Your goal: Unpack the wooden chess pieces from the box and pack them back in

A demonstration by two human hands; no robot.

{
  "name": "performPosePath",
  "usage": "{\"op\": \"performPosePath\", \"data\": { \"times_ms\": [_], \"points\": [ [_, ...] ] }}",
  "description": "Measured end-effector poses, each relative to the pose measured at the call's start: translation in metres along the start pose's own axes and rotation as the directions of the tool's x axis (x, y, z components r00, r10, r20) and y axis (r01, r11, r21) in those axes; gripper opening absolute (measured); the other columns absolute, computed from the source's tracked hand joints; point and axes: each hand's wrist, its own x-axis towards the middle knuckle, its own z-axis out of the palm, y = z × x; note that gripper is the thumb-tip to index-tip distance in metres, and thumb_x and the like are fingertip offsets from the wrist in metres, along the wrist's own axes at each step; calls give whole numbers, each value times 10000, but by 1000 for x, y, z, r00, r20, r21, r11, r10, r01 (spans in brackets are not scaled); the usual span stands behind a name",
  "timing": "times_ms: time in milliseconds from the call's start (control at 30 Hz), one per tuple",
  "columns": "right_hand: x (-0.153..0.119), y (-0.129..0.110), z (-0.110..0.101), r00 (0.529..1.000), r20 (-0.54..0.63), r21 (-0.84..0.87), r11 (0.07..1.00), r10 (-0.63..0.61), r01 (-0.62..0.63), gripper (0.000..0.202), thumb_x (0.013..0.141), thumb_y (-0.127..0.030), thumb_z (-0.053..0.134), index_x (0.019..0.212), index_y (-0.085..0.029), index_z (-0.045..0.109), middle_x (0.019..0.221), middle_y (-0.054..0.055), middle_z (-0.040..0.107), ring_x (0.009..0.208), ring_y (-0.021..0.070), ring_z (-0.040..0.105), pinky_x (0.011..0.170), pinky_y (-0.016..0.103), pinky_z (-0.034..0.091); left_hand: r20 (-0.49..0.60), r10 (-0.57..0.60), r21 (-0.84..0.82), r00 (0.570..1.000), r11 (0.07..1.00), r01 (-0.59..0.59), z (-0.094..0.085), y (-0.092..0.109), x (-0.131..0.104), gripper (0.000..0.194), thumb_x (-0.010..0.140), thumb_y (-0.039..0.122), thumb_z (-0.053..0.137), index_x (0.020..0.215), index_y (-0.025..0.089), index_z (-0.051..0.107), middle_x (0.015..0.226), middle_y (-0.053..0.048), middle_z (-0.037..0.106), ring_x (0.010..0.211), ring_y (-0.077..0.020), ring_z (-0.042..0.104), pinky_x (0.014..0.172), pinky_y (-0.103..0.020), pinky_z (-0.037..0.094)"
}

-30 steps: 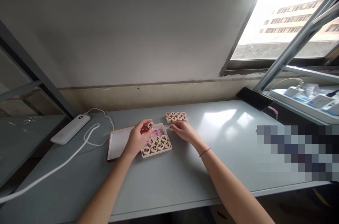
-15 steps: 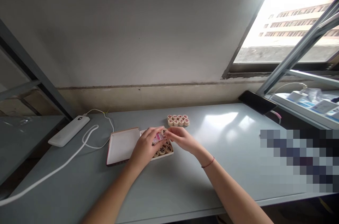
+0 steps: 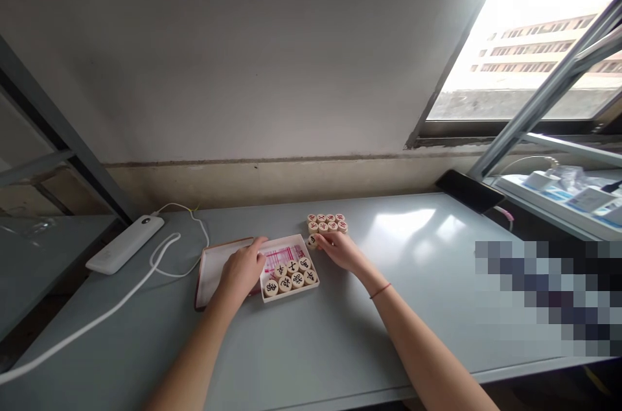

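A small white-rimmed box (image 3: pixel 291 294) lies on the desk, holding several round xiangqi pieces (image 3: pixel 297 279) with black characters. Pink-and-white printed paper shows at its back. My left hand (image 3: pixel 241 270) is at the box's left wall, thumb and fingers closed about that edge and partly over the lid (image 3: pixel 212 268). Just past the box's back right corner, my right hand (image 3: pixel 343 250) pinches a single black-marked xiangqi piece (image 3: pixel 312 241). Directly behind that piece are red-marked xiangqi pieces (image 3: pixel 328 223) in two neat rows.
On the left sits a white power bank (image 3: pixel 125 244) with a white cable (image 3: pixel 111 310) running across the grey desk (image 3: pixel 340 346). A dark phone-like slab (image 3: pixel 469 190) leans at the back right, near a metal frame and a white power strip (image 3: pixel 558 194).
My right hand has carried a black-marked piece out of the box toward the red rows. My left hand has drawn back left from over the pieces to the box's edge.
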Motion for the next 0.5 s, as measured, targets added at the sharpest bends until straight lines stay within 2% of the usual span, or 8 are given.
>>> {"op": "performPosePath", "data": {
  "times_ms": [133,233,333,500],
  "points": [
    [-6,-3,-3,999,-13,-113,993,30,-32,419,893,-482,371,663,-185,559,592,19,563,547,142,468,518,241,300,-24,-16,13,1000,1000,17,0,-4,3,466,855,175,363,1291,268,499,1034,-74,704,881,-251,658,700,-297,448],
    [-11,-7,-4,999,-32,-121,992,29,-33,318,836,-493,491,843,-193,594,659,15,605,581,149,510,523,235,321,-20,-24,13,1000,1000,25,-2,-8,4,464,858,181,354,1291,271,495,1014,-70,707,885,-256,657,706,-304,446],
    [-14,-12,-2,1000,-24,-140,990,11,-14,315,802,-413,573,1027,-192,594,758,29,653,651,162,566,565,235,357,-9,-22,1,1000,1000,22,-3,-8,4,453,860,185,354,1277,271,507,1031,-66,702,903,-258,653,712,-305,445],
    [-12,-19,8,999,-33,-248,969,2,-10,252,848,-330,525,1036,-187,613,835,55,679,714,174,604,588,235,352,-10,-33,-11,999,999,33,-3,-8,3,448,861,187,359,1274,270,513,1073,-65,693,926,-256,649,729,-307,449]
  ]
}}
